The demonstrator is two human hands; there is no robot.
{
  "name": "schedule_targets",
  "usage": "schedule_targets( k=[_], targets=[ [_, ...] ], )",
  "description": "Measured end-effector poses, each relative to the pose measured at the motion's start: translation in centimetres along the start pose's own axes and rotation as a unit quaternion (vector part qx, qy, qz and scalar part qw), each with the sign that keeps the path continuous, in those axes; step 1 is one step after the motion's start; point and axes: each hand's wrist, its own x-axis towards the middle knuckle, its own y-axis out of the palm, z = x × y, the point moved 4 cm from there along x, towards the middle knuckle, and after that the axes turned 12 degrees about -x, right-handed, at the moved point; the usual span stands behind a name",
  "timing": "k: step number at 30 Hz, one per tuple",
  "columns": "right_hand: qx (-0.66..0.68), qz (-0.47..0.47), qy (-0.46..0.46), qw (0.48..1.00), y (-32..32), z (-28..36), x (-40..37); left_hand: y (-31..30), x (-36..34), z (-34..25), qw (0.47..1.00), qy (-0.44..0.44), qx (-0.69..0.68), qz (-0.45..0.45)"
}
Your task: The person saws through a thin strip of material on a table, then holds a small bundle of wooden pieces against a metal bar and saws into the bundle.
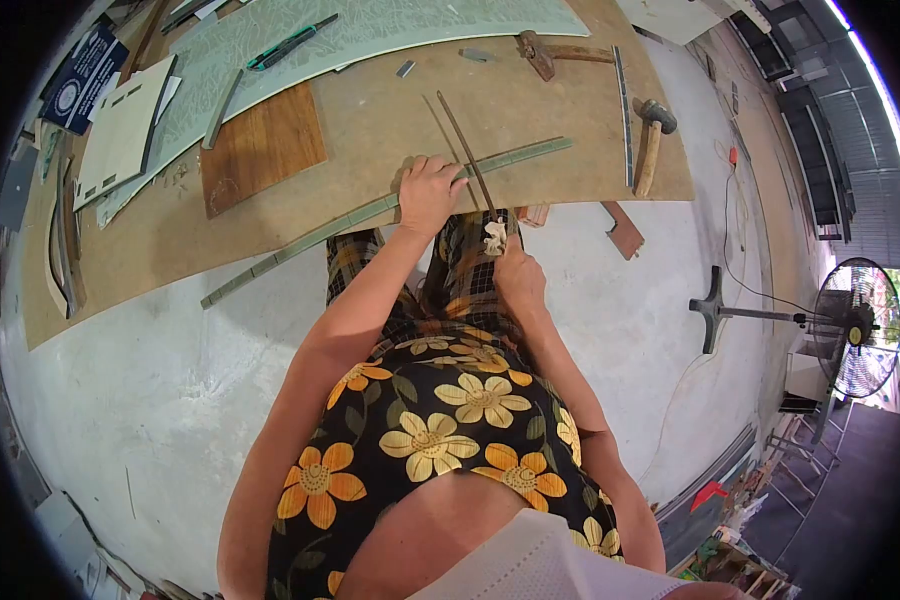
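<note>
A long, narrow green strip (345, 222) with cross marks lies slantwise over the table's front edge, its left end reaching past it. My left hand (430, 193) presses on the strip near its middle, fingers bent around it. In my right hand (520, 280) is the handle of a thin, dark rod-like tool (465, 145), which has pale wrapping (495, 237) near its base. The rod points away from me and crosses the strip just right of my left hand. Its shadow falls on the board to the left.
On the brown tabletop (390, 110) are a wooden panel (265, 145), a green cutter (292, 42), a hammer (560, 52), a mallet (652, 145) and a metal strip (623, 115). A fan (855, 325) stands right. A brown offcut (622, 232) lies beyond the table edge.
</note>
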Motion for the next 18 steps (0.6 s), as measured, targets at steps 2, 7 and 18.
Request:
schedule_targets(
  k=[2,7,18],
  targets=[
    [0.002,-0.004,-0.006,1.0,0.09,-0.08,0.09,-0.08,0.05,-0.15,1.0,0.002,-0.008,-0.005],
    [-0.007,0.002,-0.008,1.0,0.29,-0.06,0.01,-0.08,0.03,-0.17,1.0,0.001,-0.007,-0.008],
    [-0.027,-0.01,-0.017,0.999,0.7,0.32,0.61,0.07,-0.06,-0.05,1.0,0.009,0.0,-0.011]
  ],
)
